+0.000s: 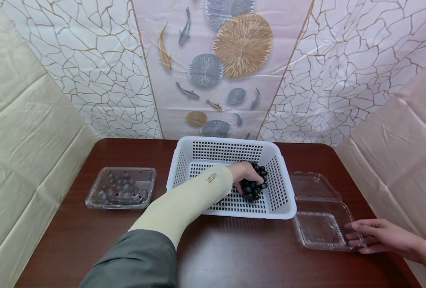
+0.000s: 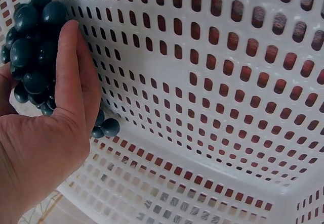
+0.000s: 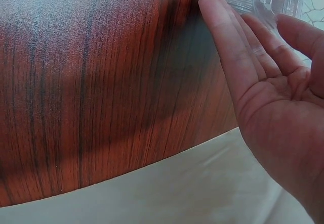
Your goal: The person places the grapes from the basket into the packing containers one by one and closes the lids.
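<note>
Backdrop, 1, patterned (image 1: 292, 84): fish, gold and grey discs, gold crackle lines on white. Side panels (image 1: 22, 144), 2, cream, creased. Counter (image 1: 227, 252), 1, reddish-brown, wood-grained.

Basket (image 1: 256, 215), 1, white plastic, perforated, at the back middle of the counter. Contents: dark grapes (image 1: 250, 193), 1 cluster, towards the basket's right end.

Left hand (image 1: 247, 172), 1, reaching down into the basket; fingers curled round the dark grapes, thumb opposite. Arm in a cream sleeve (image 1: 188, 200), lettered, under a dark grey cuff (image 1: 137, 256).

Right hand (image 1: 382, 236), 1, at the near right corner of an unfolded clear container (image 1: 317, 230); fingers extended and slightly apart; cannot tell whether they grip the rim. Container's lid (image 1: 311, 186) laid back behind its base, right of the basket.

Lidded clear box (image 1: 116, 207), 1, left of the basket, holding reddish grapes (image 1: 117, 189).
</note>
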A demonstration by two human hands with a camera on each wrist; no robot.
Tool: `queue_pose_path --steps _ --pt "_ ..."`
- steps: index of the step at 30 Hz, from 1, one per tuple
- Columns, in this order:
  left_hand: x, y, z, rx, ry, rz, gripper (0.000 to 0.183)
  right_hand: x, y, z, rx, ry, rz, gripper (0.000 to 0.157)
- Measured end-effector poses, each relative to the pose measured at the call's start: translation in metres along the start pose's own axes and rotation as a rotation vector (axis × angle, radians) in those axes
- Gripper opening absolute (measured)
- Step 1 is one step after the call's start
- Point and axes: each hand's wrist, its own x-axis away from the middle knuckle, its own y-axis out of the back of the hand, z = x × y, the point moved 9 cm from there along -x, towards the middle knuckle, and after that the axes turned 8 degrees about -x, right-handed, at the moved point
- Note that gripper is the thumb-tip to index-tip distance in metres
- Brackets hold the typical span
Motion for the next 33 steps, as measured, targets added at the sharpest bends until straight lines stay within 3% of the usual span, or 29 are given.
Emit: queue_pose_path --steps 5,9,14,25,33 --pt "-0.003 0.001 0.007 0.113 -0.073 0.061 0.050 -0.002 -0.002 0.000 -0.001 0.002 0.006 0.052" --pt "-0.006 0.001 0.007 0.248 -0.138 0.162 0.043 -0.002 -0.003 0.000 -0.004 0.004 0.010 0.053" --pt "-0.005 0.000 0.009 0.353 -0.144 0.259 0.037 -0.004 -0.005 0.000 -0.010 0.000 0.017 0.053" --pt "0.005 0.017 0.010 0.436 -0.184 0.264 0.051 -0.005 -0.006 0.001 -0.017 -0.003 0.017 0.053" --pt "0.020 0.034 0.004 0.481 -0.232 0.269 0.045 -0.003 -0.002 0.001 -0.020 -0.023 -0.013 0.050"
